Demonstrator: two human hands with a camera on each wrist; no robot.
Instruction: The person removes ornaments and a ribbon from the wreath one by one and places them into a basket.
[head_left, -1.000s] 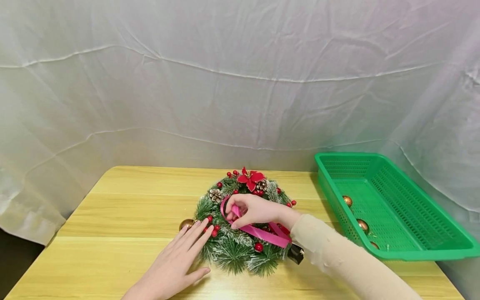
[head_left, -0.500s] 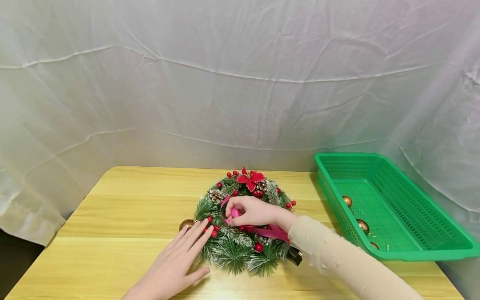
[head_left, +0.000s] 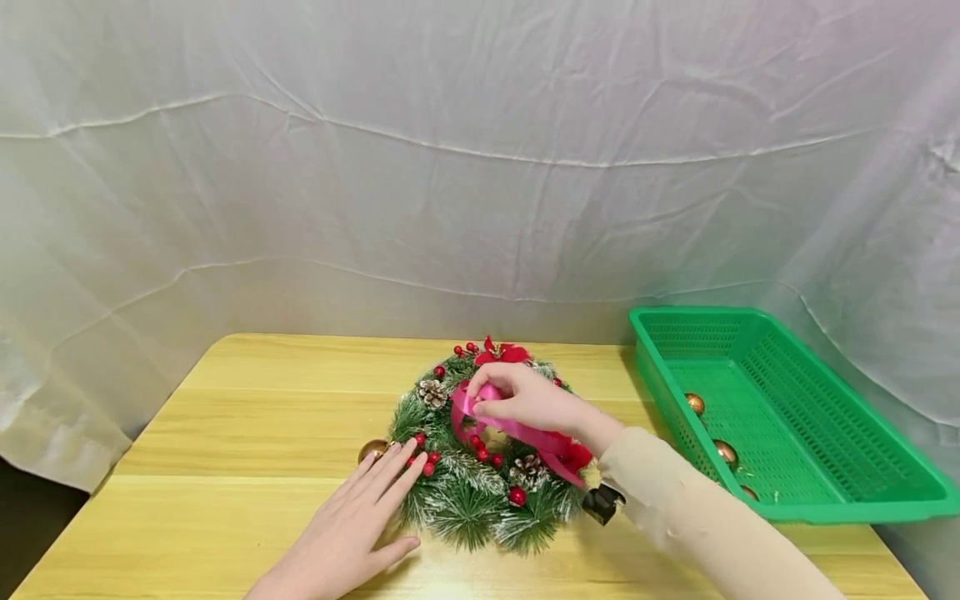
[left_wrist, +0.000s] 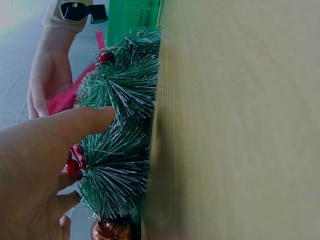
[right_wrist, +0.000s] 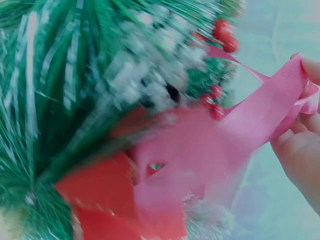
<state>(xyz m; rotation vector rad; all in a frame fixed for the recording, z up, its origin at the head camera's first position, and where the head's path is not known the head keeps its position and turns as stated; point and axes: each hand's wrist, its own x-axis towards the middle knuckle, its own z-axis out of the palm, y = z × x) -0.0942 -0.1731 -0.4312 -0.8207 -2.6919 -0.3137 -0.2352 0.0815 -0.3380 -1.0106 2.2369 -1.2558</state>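
Observation:
A green artificial Christmas wreath (head_left: 461,512), with snowy tips, red berries and pinecones, lies on the wooden table (head_left: 247,450). My left hand (head_left: 356,517) rests with straight, spread fingers on its left side. Over the wreath's centre, my right hand (head_left: 532,404) pinches a pink ribbon (head_left: 534,435) between thumb and fingers. The ribbon runs in a loop to the left and trails down to the right, past a red fabric flower (head_left: 576,457). In the right wrist view the held ribbon (right_wrist: 267,110) stretches taut and folded from the fingers.
A green plastic basket (head_left: 832,510) stands at the right, with several copper-coloured baubles (head_left: 725,453) along its near left wall. Another bauble (head_left: 370,450) sits at the wreath's left edge. A pale curtain (head_left: 450,208) hangs behind the table.
My right hand has lifted and moved up and right with the ribbon, uncovering berries and a pinecone in the wreath. The left hand has stayed put.

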